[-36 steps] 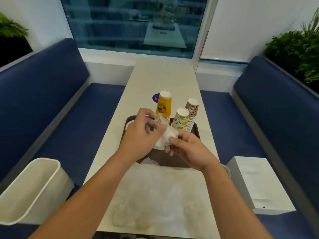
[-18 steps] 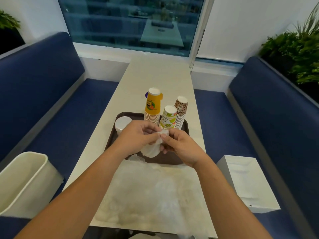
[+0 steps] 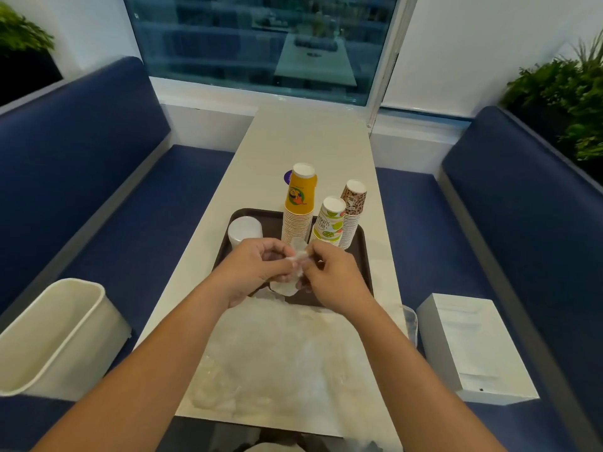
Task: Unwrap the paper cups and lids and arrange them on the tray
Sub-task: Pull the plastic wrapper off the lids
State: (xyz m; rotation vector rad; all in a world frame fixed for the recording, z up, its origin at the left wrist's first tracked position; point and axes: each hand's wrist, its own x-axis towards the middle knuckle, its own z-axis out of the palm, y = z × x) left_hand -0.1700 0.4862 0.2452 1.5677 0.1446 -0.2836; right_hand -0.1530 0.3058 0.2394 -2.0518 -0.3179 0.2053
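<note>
Above the near edge of the dark brown plastic tray (image 3: 364,256), left hand (image 3: 253,267) and right hand (image 3: 332,277) both pinch a crumpled clear plastic wrapper (image 3: 298,256) between curled fingertips, near the stacked paper cups (image 3: 297,210).

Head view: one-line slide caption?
Both hands pull at a clear wrapper over a brown tray holding three cup stacks.

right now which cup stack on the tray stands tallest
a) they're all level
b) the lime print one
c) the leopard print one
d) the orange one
d: the orange stack rises clearly above the lime print stack and the leopard print stack on the brown tray, its white top sitting highest in the head view.
</note>
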